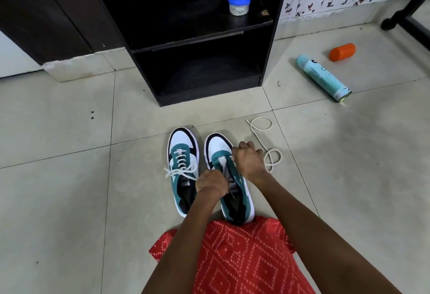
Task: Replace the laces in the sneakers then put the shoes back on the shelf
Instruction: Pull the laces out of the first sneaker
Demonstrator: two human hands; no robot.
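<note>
Shelf (200, 30) holds one blue-lidded jar (239, 2) – can't tell what's inside. Two sneakers on the floor: left sneaker (183, 144) laced, right sneaker (218, 144) with left hand (210, 185) and right hand (247, 161) both pinching its lace (223, 165). One loose lace (260, 141), one spray can (323, 77), one orange tube (342, 52) – all off right.

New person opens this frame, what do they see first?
Centre floor, a pair of teal, white and black sneakers: the left sneaker laced and tied, the right sneaker under both hands, left hand and right hand gripping at its lacing. A loose white lace loops on the tile to its right; behind, an open black shelf unit.
</note>
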